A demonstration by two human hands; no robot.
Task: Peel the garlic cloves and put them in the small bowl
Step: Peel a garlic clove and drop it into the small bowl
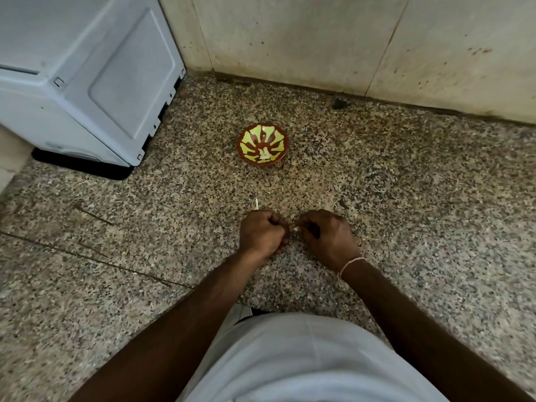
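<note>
Left hand (261,233) and right hand (330,236) pinch one garlic clove (295,228) between both grips (fingers curled); small bowl (262,145) beyond them.

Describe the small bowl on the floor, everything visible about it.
The small bowl is round and shallow, glossy red-brown with yellow-green petal shapes fanning from its centre. It sits upright on the speckled floor, near the wall and beyond both hands, touched by neither. A few pale pieces, apparently peeled garlic cloves, lie at its bottom.
</note>
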